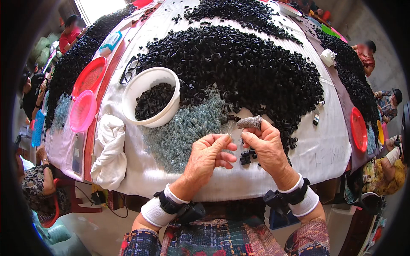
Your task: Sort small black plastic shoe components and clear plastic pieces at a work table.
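Observation:
My left hand [204, 158] is closed in a pinch near the front of the white-covered table. A tiny shiny piece shows at its thumb and fingertip; its kind is too small to tell. Close beside it, my right hand [269, 147] has thumb and fingers pressed together, and what they hold is hidden. A grey cover [250, 123] wraps its index finger. Left of my hands lies a heap of small clear-grey ring-like pieces [171, 147]. Beyond spreads a large pile of small black plastic pieces [247, 68]. A few black pieces [247, 157] lie beside my right hand.
A white tub [128, 104] holds black pieces. Around it are glasses [129, 70], a white cloth [109, 153], a red basin [89, 77], a pink basket [83, 111] and a phone [78, 152]. A red tray [358, 129] stands right. People sit along both sides.

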### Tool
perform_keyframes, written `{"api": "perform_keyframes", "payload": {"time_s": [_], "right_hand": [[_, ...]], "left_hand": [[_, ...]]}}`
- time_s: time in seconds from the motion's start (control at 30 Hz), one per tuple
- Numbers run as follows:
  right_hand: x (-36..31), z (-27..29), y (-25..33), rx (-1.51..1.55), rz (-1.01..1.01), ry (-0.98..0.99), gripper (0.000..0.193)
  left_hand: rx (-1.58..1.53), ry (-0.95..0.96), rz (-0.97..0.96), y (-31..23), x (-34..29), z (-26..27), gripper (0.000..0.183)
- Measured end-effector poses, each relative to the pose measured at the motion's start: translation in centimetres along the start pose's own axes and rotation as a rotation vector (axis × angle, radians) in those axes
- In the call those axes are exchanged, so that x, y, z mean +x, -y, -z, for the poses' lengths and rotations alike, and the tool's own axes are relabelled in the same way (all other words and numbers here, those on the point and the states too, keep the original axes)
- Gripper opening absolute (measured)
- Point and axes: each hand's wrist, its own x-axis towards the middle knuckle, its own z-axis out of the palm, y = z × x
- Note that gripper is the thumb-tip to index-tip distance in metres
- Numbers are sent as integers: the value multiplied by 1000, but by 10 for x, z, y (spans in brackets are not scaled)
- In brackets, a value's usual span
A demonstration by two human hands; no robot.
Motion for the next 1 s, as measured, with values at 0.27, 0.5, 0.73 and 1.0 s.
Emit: {"api": "perform_keyframes", "payload": {"time_s": [0.27, 0.5, 0.73, 1.0], "right_hand": [[5, 12, 0, -326, 50, -56, 14], [3, 27, -2, -927, 451, 34, 26], [2, 19, -23, -1248, 617, 30, 40], [-22, -12, 32, -806, 747, 354, 48]], "left_hand": [[2, -3, 65, -1, 3, 4, 33], [-41, 42, 48, -5, -4, 13, 24], [-52, 59, 70, -3, -13, 13, 17], [142, 233, -46, -13, -21, 14, 20]]}}
